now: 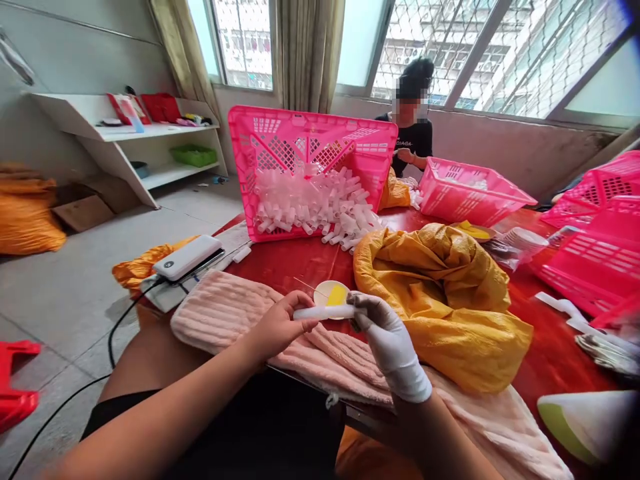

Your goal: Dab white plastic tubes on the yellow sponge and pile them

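Note:
My bare left hand (283, 323) pinches the left end of a white plastic tube (323, 312). My right hand (387, 340), in a white glove with darkened fingertips, grips the tube's other end. The tube lies level between both hands, over the pink ribbed cloth's edge. Just behind it is a small round dish (323, 291) with a yellow piece (337, 295) in it. A thin stick reaches from the dish toward the upper left. Farther back, a pile of white tubes (345, 207) spills out of a tipped pink basket (313, 120).
An orange sack (440, 267) lies right of my hands on the red table (290, 263). A white power bank (190, 257) with a cable is at the left. Pink baskets (475, 193) stand at the right. Across the table sits a person (413, 137).

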`<state>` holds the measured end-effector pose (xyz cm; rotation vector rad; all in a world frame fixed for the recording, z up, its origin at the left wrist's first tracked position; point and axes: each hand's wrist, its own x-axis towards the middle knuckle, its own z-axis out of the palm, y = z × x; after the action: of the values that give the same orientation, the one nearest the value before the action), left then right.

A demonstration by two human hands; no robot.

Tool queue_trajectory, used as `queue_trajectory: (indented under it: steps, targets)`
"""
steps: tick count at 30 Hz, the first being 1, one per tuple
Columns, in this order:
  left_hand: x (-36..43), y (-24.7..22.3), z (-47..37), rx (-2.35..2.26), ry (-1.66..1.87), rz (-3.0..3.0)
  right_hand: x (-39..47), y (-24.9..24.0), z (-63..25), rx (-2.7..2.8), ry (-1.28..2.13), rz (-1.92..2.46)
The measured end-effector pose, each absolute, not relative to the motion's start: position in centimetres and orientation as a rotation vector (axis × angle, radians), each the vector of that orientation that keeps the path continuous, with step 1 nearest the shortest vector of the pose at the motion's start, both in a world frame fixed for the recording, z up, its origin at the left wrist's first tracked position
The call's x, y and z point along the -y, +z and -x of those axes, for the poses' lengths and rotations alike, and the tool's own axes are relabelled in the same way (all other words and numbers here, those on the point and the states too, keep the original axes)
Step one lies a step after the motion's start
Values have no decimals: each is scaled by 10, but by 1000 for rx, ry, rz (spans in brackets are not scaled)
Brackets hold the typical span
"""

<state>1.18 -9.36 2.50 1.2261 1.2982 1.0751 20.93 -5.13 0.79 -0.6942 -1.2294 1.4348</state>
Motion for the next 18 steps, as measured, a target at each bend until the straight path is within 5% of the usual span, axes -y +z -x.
queue_trajectory:
  steps: [7, 14, 18]
  targets:
    - [120, 29, -10, -1475, 581, -1839, 66, 18, -204, 1630, 1336, 488]
    - [124, 9, -22, -1695, 315, -2219, 57, 21, -158, 681, 1735, 644]
    - [116, 13, -17, -1582, 321, -2116, 52, 21, -144, 665, 1915, 511]
